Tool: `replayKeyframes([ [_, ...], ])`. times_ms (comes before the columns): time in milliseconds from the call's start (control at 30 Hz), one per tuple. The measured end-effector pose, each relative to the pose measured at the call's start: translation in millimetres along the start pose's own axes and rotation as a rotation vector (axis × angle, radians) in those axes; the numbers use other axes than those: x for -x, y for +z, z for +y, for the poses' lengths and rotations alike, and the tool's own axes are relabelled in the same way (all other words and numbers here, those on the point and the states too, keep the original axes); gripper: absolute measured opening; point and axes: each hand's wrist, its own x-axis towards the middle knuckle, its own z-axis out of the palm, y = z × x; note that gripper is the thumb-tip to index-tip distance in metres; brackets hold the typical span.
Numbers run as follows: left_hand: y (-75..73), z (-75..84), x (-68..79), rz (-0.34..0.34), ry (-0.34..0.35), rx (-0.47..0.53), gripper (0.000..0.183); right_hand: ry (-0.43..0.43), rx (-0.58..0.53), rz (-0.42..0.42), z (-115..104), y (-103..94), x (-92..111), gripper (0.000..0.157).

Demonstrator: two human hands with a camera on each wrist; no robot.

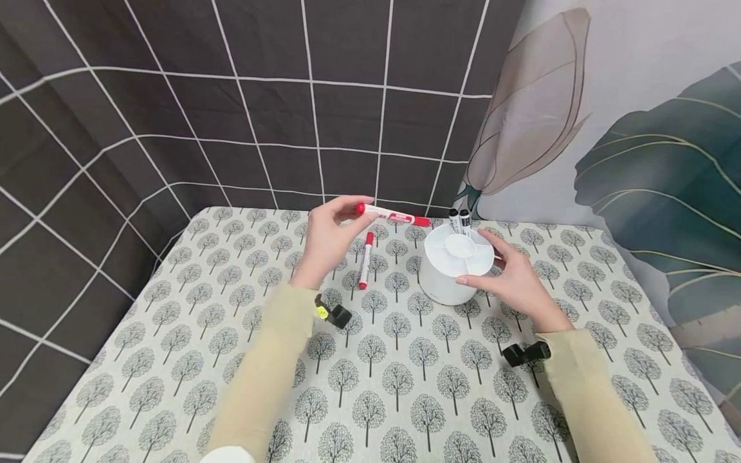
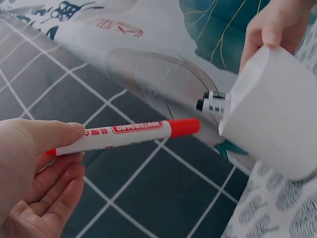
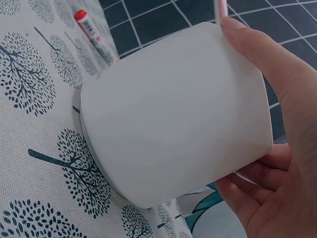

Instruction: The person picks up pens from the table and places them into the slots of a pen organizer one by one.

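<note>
A person's two hands work near the far edge of a tree-patterned worktop (image 1: 173, 392). The left hand (image 1: 329, 235) pinches a red-capped whiteboard marker (image 1: 396, 215) by one end, between thumb and fingers; the marker is in the air, almost level, its other end pointing right, just beside a round white pot (image 1: 442, 283). The right hand (image 1: 516, 281) grips this pot from its right side, thumb on the near wall and fingers around the far side. The pot sits a little right of the middle of the far edge; its top is divided into compartments around a round centre. Two black-capped markers (image 1: 466, 220) stand in its far compartment. A second red marker (image 1: 366, 262) lies on the worktop left of the pot, pointing roughly toward the far edge. Behind rises a dark backdrop (image 1: 347, 116) with white grid lines.
</note>
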Motion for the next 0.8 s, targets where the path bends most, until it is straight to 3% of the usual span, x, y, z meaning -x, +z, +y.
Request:
replayKeyframes([
  [267, 24.1, 13.3, -14.7, -0.051, 0.054, 0.022, 0.026, 0.011, 0.023, -0.003, -2.4, -0.5, -0.3, 0.103],
  [500, 47.2, 12.8, -24.1, -0.114, 0.033, 0.037, 0.027, 0.010, 0.020, -0.010, -2.0, -0.1, 0.9, 0.102],
  [800, 69.3, 3.8, -24.1, -0.205, 0.003, 0.012, 0.031, 0.022, 0.010, -0.005, -1.5, -0.2, 0.2, 0.101],
])
